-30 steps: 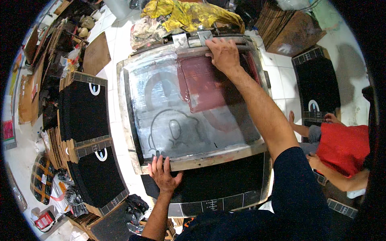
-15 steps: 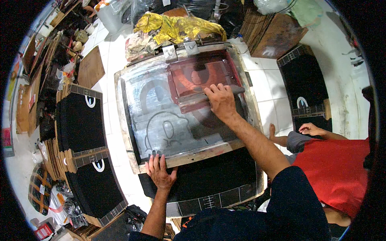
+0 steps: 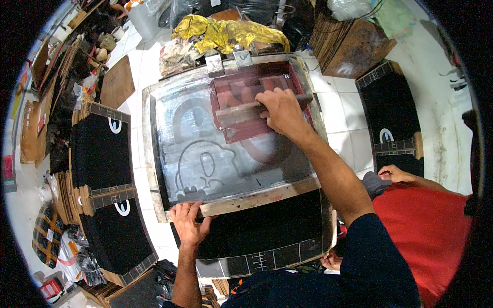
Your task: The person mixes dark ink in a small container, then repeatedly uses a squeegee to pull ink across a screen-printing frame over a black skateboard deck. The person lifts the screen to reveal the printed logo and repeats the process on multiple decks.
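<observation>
A screen-printing frame with a grey mesh, line drawing and red ink area lies over a black board with a marked border. My right hand grips a long squeegee across the red area, near the screen's upper right. My left hand holds the front rail of the frame at its left part, fingers curled over the wood. Two metal clamps sit on the back rail.
Black panels with white eye shapes lie left and right on white tiles. A yellow cloth is heaped behind the frame, cardboard stacks at back right. A co-worker in red is close at my right.
My right hand has come down from the back rail into the red area, then slightly back upward with the squeegee. My left hand appears slightly farther left. The co-worker has shifted lower in view.
</observation>
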The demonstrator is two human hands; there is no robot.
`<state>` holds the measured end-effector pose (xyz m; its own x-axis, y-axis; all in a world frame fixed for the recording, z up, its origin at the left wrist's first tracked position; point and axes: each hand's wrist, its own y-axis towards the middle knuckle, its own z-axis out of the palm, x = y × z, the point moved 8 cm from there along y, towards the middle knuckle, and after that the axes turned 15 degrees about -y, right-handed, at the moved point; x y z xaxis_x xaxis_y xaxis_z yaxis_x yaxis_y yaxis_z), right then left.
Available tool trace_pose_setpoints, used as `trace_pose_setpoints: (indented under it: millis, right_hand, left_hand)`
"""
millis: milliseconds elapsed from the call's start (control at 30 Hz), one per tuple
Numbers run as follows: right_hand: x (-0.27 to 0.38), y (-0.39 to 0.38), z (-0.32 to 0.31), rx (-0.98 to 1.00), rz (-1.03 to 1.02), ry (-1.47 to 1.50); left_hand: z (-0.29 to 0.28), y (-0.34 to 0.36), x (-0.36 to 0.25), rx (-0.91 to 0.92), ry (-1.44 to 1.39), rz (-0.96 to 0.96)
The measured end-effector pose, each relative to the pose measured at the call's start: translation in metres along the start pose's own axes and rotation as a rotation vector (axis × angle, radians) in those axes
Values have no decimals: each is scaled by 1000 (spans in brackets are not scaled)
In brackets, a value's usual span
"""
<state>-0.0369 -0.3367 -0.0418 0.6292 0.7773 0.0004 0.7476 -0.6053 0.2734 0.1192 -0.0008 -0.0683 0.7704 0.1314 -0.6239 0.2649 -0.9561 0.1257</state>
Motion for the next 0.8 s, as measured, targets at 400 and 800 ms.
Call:
trace_pose_setpoints:
  millis: [400, 800]
  right_hand:
    - [-66, 152, 83, 141, -46, -157]
    - [89, -169, -63, -178, 278, 235]
  left_hand:
    - [1, -1, 1, 6, 12, -146]
    - [-35, 18, -38, 41, 33, -61]
